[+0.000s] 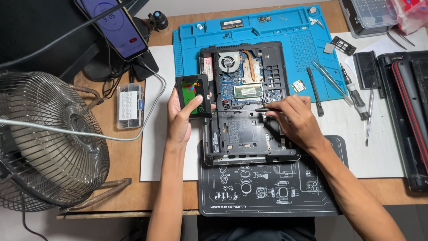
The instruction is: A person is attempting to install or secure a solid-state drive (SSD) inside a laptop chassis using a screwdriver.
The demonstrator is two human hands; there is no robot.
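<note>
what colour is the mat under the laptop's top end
Bright blue mat, head view.

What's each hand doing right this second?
Left hand: closed on a flat black rectangular drive with a green and red label.
Right hand: fingers closed on a thin black screwdriver over the opened black laptop.

Bright blue mat (276, 27) with grid texture; black mat (267, 187) printed with white line drawings; black drive (194, 96) with green, red label; blue board (243, 80); brown wooden counter (120, 178).
</note>
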